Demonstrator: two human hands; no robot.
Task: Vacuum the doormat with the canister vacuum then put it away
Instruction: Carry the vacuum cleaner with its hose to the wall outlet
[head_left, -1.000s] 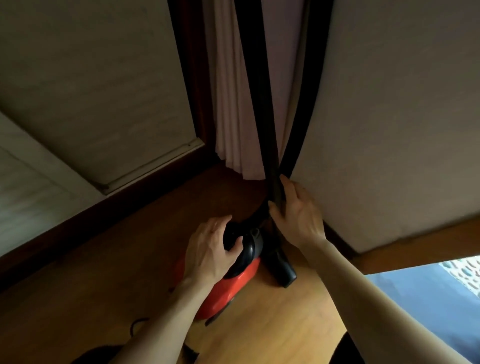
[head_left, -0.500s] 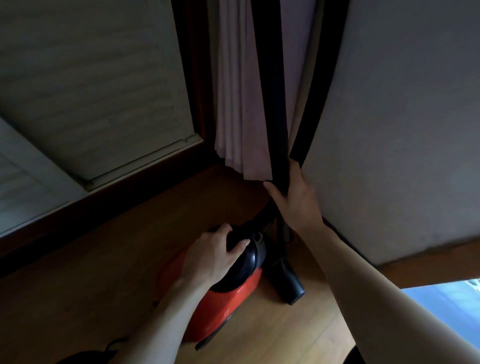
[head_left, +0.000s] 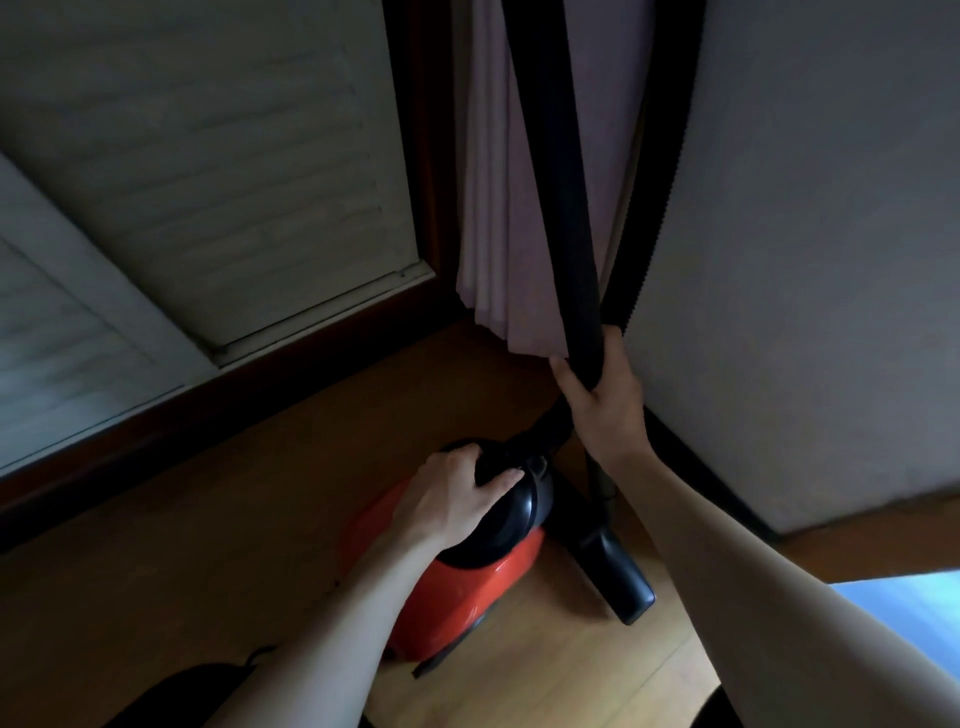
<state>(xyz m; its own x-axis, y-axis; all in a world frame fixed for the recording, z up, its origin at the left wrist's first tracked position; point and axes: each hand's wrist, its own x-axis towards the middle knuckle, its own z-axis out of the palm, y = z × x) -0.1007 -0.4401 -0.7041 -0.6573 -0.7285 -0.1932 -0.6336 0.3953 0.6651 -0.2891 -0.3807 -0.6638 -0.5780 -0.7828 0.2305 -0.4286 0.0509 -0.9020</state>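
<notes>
- Since a second ago the right hand has slid up the hose, away from the vacuum and closer to the curtain hem. The left hand has stayed on the vacuum's top.
- A pale slatted shutter fills the upper left of the frame, with a dark wooden frame running along its bottom edge.
- Below it a wooden floor spreads across the lower half.
- The left hand reaches in from the bottom edge, fingers and thumb curled round the black handle part on top of the vacuum, gripping it.
- The vacuum, a red body with a black domed top, stands on the floor at lower centre, in the corner below the curtain.
- The curtain, pale and pleated, hangs at top centre, its hem just above the floor.
- The hose comes down from the top edge in front of the curtain in two black runs, one smooth, one ribbed, that meet at the right hand. From there one run bends down to the vacuum's top.
- The right hand is wrapped round the smooth run just below the curtain hem, holding it tight; how the ribbed run passes the hand cannot be told.
- A black floor nozzle rests on the floor just right of the vacuum.
- A plain grey wall takes the right side.
- A blue surface shows at the lower right edge; what it is cannot be told.
</notes>
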